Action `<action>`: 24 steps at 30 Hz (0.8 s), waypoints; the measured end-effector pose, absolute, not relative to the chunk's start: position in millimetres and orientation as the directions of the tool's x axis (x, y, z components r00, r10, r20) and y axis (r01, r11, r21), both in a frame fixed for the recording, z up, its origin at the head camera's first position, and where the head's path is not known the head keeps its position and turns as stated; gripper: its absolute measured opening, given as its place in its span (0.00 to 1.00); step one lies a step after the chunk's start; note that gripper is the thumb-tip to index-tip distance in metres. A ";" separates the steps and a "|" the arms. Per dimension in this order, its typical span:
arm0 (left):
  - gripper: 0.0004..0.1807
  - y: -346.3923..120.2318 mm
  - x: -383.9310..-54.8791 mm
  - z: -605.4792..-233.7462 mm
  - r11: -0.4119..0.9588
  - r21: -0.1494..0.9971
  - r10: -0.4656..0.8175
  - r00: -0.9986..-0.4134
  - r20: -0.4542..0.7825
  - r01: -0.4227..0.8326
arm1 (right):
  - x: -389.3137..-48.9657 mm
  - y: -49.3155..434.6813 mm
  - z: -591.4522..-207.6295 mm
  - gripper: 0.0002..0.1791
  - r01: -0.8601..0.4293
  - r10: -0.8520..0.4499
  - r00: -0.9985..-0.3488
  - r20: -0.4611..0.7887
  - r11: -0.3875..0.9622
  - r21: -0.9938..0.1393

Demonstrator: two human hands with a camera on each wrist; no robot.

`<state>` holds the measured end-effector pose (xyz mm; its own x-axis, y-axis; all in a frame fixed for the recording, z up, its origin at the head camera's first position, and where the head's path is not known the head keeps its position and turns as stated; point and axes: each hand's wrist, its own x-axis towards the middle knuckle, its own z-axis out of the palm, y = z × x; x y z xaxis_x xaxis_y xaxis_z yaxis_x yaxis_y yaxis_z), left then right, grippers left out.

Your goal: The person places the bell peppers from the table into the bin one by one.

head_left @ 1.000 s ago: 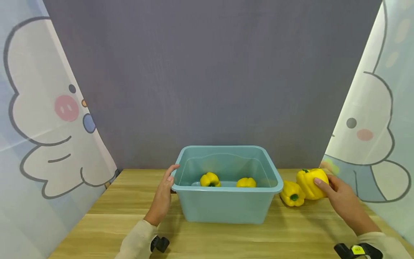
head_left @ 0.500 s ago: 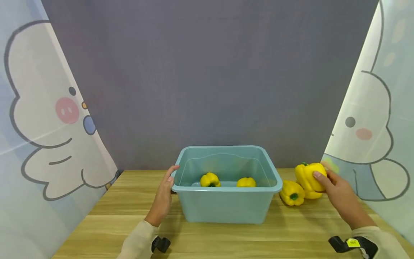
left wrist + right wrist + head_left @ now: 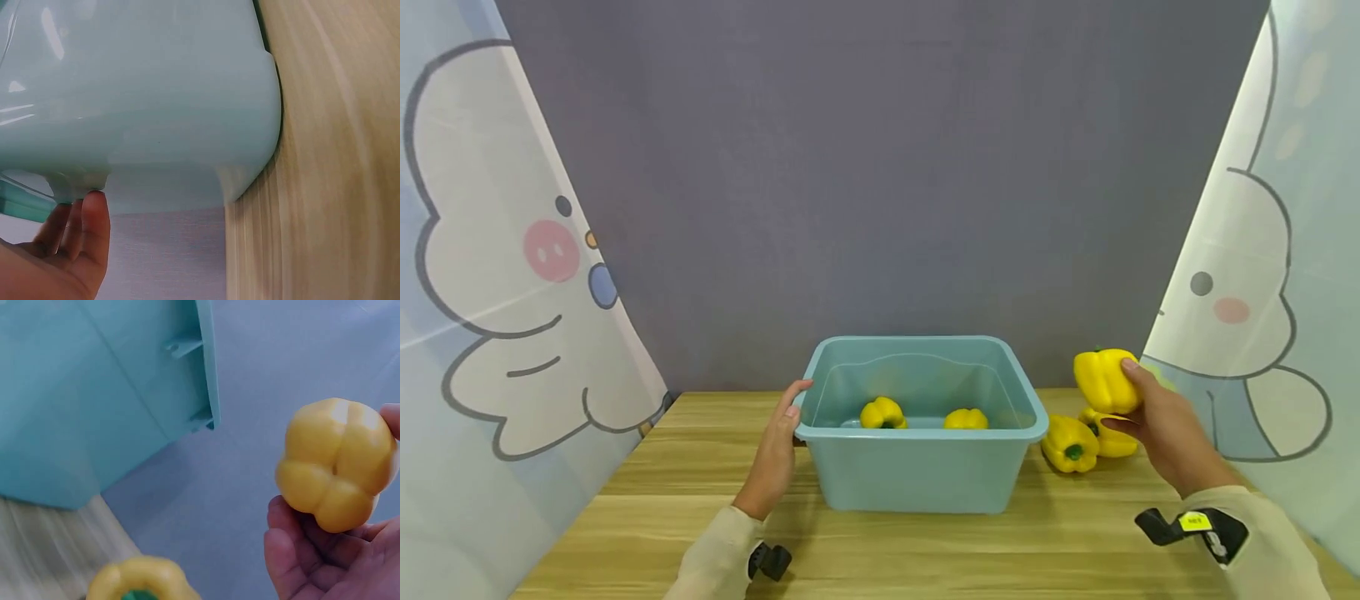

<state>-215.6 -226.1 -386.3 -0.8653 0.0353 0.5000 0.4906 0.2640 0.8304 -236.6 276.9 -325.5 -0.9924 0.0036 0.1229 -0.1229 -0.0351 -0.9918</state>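
Holding one yellow pepper (image 3: 1101, 379) up off the table (image 3: 625, 533), we have our right hand (image 3: 1172, 429) curled round it, fingers beneath and thumb opposite, probably because something so smooth and rounded needs support from both sides. Our left hand (image 3: 772, 458) grips the left rim of the tub (image 3: 917, 475), fingertips tucked under the edge; we judge this steadies it. Inside the tub, a pepper (image 3: 883, 412) on the left and another pepper (image 3: 966, 418) on the right lie apart. Outside, two more sit on our right hand's side, seemingly for easy reach: the nearer pepper (image 3: 1070, 444) just beside the tub, the farther pepper (image 3: 1120, 446) partly hidden behind it.
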 end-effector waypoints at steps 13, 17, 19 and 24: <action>0.26 -226.8 -216.0 -387.6 0.254 0.828 0.051 -0.862 0.504 0.499 | -245.6 245.8 -307.5 0.28 -0.112 -0.106 -0.988 0.112 -0.006 -0.994; 0.27 -227.3 -215.1 -387.3 0.240 0.826 0.044 -0.856 0.515 0.509 | -246.1 231.4 -301.0 0.33 -0.106 -0.116 -0.988 0.103 0.023 -0.994; 0.27 -227.5 -214.9 -387.1 0.239 0.826 0.049 -0.856 0.514 0.510 | -245.8 226.1 -298.4 0.35 -0.108 -0.119 -0.988 0.104 0.031 -0.994; 0.27 -226.5 -213.7 -386.9 0.240 0.825 0.057 -0.856 0.514 0.511 | -245.0 217.5 -294.7 0.34 -0.114 -0.137 -0.984 0.110 0.020 -0.993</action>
<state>-213.7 -226.5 -386.9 -0.8560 0.0568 0.5138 0.5112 0.2404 0.8252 -245.0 217.5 -294.7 -0.9844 -0.1371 0.1103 -0.1140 0.0200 -0.9933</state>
